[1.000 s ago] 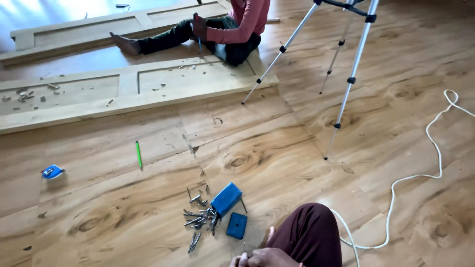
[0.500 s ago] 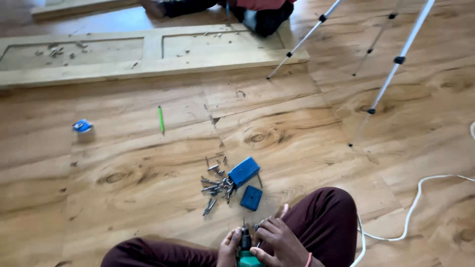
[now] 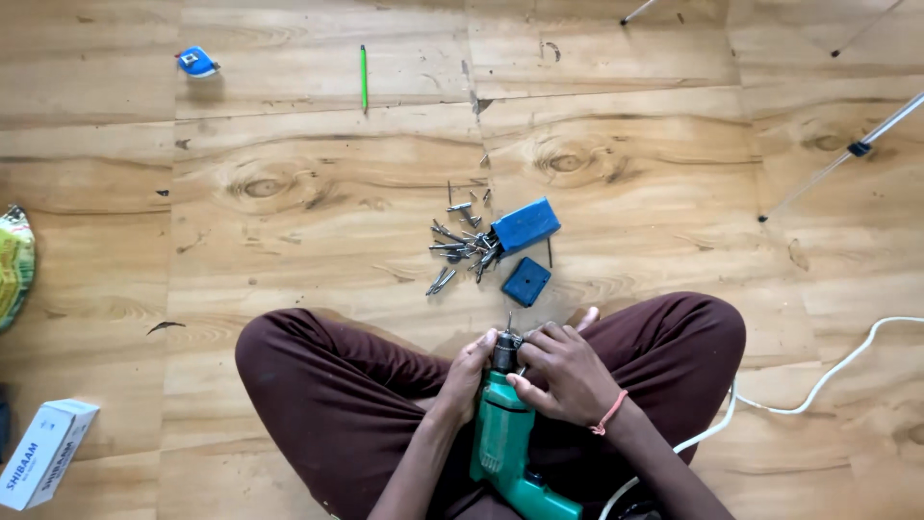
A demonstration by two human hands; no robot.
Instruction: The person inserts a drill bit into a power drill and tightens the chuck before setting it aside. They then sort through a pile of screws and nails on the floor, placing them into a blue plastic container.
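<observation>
Knotty plank floor; left hand (image 3: 469, 371) and right hand (image 3: 568, 374) both pinch the green electric drill's (image 3: 505, 438) black chuck — a trigger bump could nip fingers.

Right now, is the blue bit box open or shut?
Open: the blue box lies tipped, bits spilled from its mouth, its lid lying apart.

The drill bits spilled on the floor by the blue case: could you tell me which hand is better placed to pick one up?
Probably the left hand: it only steadies the chuck of the green drill, and the drill bits lie ahead on its side. The right hand grips the chuck.
</observation>
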